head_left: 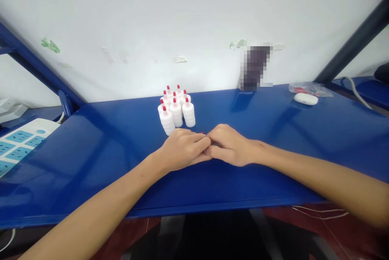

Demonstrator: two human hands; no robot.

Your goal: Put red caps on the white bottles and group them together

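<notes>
My left hand and my right hand meet fingertip to fingertip on the blue table, both with fingers curled closed. A speck of red shows between them; what they hold is hidden. Just behind my left hand stands a tight cluster of several small white bottles with red caps.
A white power strip lies at the left edge. At the back right are a small white case and a clear plastic bag with red bits. A white wall rises behind the table, and a dark post slants at right.
</notes>
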